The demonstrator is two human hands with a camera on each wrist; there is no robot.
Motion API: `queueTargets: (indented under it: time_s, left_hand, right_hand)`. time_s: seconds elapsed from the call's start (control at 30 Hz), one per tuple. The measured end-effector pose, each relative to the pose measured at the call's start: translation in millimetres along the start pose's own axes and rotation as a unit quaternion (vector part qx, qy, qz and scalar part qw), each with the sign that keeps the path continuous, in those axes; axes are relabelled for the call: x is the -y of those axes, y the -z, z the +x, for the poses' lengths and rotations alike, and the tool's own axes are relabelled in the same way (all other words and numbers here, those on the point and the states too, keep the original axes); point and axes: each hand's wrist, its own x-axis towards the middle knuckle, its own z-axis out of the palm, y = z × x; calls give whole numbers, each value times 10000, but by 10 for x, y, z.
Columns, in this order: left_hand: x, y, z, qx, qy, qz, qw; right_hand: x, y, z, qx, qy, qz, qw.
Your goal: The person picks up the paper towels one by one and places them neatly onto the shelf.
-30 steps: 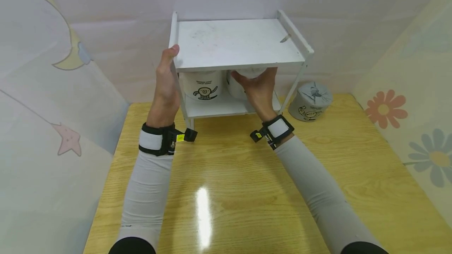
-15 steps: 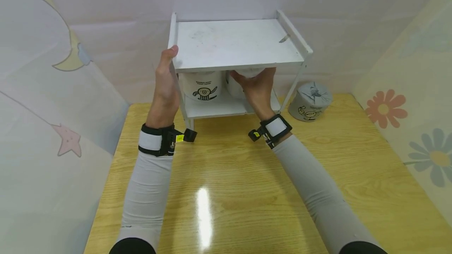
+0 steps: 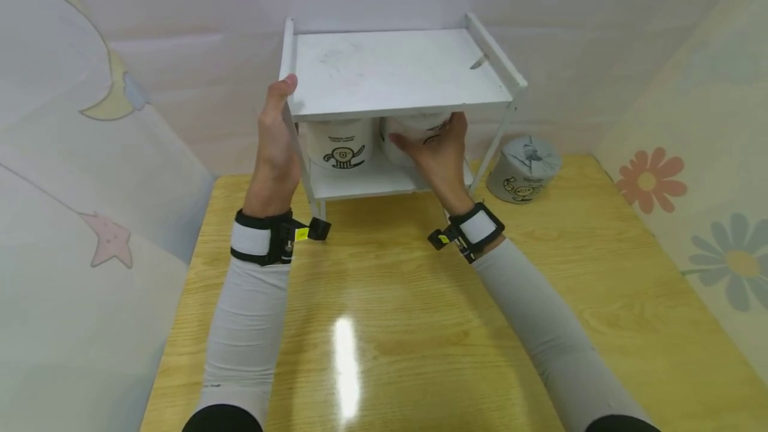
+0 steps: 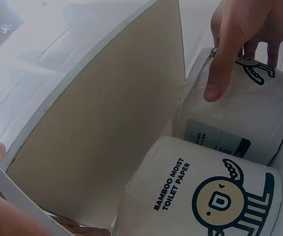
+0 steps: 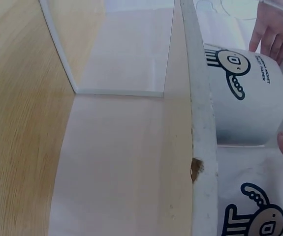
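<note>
A small white two-tier shelf (image 3: 396,75) stands against the back wall. My left hand (image 3: 277,152) grips its left side, thumb over the upper edge. On the lower tier, a wrapped toilet paper roll (image 3: 342,142) with a printed cartoon figure sits at the left. Beside it is a second toilet paper roll (image 3: 408,127), held by my right hand (image 3: 444,162) with the thumb on its near left side and the fingers at its right. In the left wrist view, that held roll (image 4: 264,113) lies close alongside the left roll (image 4: 180,191). The upper tier hides the rolls' tops.
Right of the shelf, a third toilet paper roll (image 3: 524,169) with a twisted wrapper top stands on the wooden table (image 3: 408,312). Printed walls enclose the table at the left, back and right.
My right hand has shifted slightly, its thumb lower, and more of the held roll's print now shows. My left hand keeps its grip. The head view has moved a little.
</note>
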Motion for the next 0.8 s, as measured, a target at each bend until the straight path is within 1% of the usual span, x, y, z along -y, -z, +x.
queueTargets:
  time_s: [0.17, 0.23, 0.4, 0.5, 0.63, 0.8]
  left_hand:
    - [-12, -8, -2, -8, 27, 18, 10000]
    - [-19, -10, -2, -20, 32, 0, 10000]
    - [-12, -21, 5, 45, -52, -95, 9999]
    - [-10, -19, 8, 48, -67, -102, 9999]
    - [-10, -12, 0, -1, 12, -35, 10000]
    - [-4, -3, -5, -10, 30, 28, 10000]
  right_hand:
    - [-230, 58, -31, 93, -188, -646, 9977]
    - [-200, 81, -83, 158, -332, -831, 9959]
    - [-139, 144, -227, 362, -531, -849, 9943]
    - [-120, 183, -301, 435, -539, -853, 9939]
    - [-103, 240, -394, 518, -548, -947, 9926]
    - [-51, 309, -516, 710, -510, -983, 9913]
